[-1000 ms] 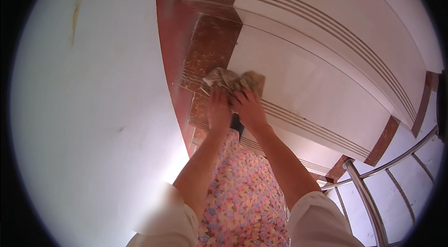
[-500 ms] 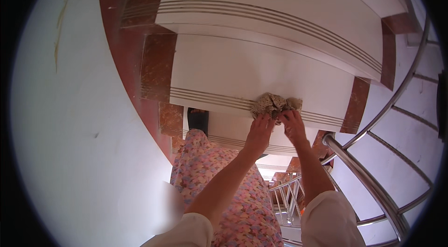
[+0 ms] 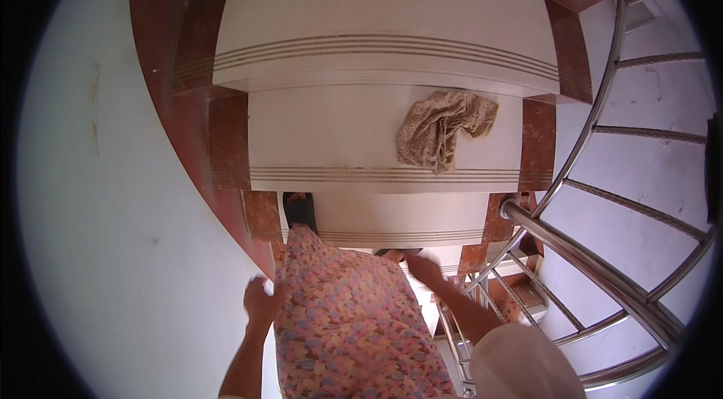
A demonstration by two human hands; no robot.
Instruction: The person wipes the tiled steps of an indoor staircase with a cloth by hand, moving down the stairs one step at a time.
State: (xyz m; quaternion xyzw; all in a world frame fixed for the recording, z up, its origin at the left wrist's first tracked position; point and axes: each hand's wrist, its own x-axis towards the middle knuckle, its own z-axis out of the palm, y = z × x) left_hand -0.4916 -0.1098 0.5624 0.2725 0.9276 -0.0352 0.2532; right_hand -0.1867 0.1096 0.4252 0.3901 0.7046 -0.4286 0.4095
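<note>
Right hand (image 3: 427,271) — fingers (image 3: 412,260) blurred, floral skirt (image 3: 350,316) cut off below, legs hidden beneath.

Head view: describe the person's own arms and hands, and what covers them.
The left hand and right hand are ungloved, with nothing visible on the wrists; blur hides finger detail. The right sleeve is loose, plain and off-white, leaving the forearm bare.

No words, labels, brands, numbers or signs can be read anywhere in this view.
</note>
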